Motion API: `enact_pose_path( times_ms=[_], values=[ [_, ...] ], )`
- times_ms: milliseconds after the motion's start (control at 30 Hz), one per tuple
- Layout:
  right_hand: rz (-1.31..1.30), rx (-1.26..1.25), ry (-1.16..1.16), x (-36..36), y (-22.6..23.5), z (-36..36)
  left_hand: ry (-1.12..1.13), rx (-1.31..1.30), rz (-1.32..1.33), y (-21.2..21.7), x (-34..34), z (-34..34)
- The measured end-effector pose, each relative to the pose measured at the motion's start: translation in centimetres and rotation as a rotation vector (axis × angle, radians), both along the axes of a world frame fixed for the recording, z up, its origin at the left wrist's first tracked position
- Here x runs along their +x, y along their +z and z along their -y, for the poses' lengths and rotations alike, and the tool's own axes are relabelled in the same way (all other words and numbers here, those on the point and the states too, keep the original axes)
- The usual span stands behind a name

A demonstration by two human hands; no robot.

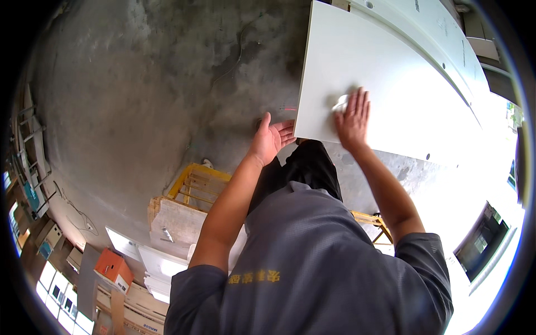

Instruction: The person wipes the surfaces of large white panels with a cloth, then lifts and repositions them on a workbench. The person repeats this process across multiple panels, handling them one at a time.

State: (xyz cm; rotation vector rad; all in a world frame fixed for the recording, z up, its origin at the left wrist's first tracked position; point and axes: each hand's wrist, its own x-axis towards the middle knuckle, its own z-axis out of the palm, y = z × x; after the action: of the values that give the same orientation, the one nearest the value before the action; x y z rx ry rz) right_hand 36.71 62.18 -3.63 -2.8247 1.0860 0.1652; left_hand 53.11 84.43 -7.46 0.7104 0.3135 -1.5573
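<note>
A white board (385,78) lies in front of me, its near left corner close to my body. My right hand (353,121) lies flat on its face, fingers together and stretched out. Pressed under that hand is a small crumpled white cloth (340,103), sticking out on the thumb side. At the near left corner of the board is my left hand (271,139), its thumb up and away from the board and its fingers stretched out. The fingertips reach the board's edge; whether they go beneath it I cannot tell.
Another long white panel (424,28) with holes lies beyond the board. Yellow metal frames (187,181) stand on both sides of me, the left one beside a pale slab (178,223). An orange box (113,268) and stacked boards are at lower left. Grey concrete floor (145,100) spreads left.
</note>
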Motion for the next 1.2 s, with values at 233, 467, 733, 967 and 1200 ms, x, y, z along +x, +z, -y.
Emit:
enact_pose_path(
  times_ms=[233,467,733,967,1200],
  values=[
    [0.014,0.153,0.542,9.8,2.6,-1.7,0.079,0.127,-0.015,0.5,-0.9,0.2],
    [0.019,-0.030,0.571,17.2,2.1,4.0,0.259,0.192,0.139,-0.1,-1.5,0.5],
    [0.026,0.037,0.842,18.2,2.3,5.4,0.530,0.470,0.647,2.1,-2.9,5.1],
    [0.178,0.271,0.960,13.1,0.0,3.3,0.666,0.763,0.882,3.1,-4.6,9.7],
    [0.197,0.000,0.563,25.6,1.1,11.2,0.536,0.871,1.219,2.2,-5.3,10.0]
  ],
)
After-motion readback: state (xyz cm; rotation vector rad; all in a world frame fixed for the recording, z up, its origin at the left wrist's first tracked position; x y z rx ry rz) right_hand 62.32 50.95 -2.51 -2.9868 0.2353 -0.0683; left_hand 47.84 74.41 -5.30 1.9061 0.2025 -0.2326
